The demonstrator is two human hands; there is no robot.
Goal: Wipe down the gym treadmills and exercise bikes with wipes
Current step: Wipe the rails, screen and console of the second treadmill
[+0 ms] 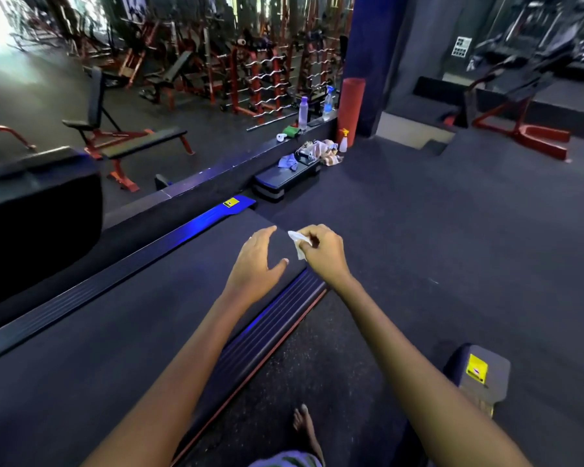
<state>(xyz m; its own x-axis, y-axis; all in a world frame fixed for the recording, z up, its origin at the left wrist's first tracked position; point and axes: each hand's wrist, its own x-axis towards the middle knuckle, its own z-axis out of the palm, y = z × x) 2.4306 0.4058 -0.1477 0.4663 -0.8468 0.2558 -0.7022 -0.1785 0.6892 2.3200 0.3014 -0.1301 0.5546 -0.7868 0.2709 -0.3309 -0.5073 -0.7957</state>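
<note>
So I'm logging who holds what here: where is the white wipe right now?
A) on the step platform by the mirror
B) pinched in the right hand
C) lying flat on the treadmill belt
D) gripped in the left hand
B: the right hand pinches the crumpled white wipe above the treadmill belt, while the left hand is spread and holds nothing.

— What is staying out of sight?
— The right hand (322, 249) is covering most of the wipe (296, 242); the treadmill (98, 332) is running off the left and near edges.
— And far off?
— The far left racks (260, 75) are blurring together.
</note>
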